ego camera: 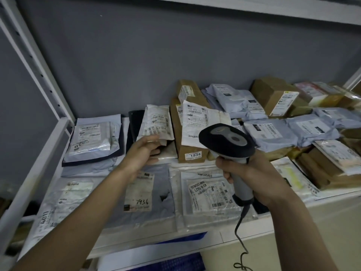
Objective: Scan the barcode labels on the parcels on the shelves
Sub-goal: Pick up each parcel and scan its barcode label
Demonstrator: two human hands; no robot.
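R hand grips handle of black-and-grey corded barcode scanner, head aimed at shelf. L hand, farther in, pinches lower edge of white labelled mailer pouch, tilted up beside brown carton marked 1834 on white metal shelf.

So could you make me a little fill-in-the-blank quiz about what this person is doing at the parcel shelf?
1. The right hand grips a barcode ____ by its handle.
2. The left hand holds the lower edge of a white padded envelope that leans against a brown ____ box.
3. A white sticker on that box reads ____.
4. Handwritten on the flat grey mailer below the left forearm is ____.

Missing words: scanner; cardboard; 1834; 7936
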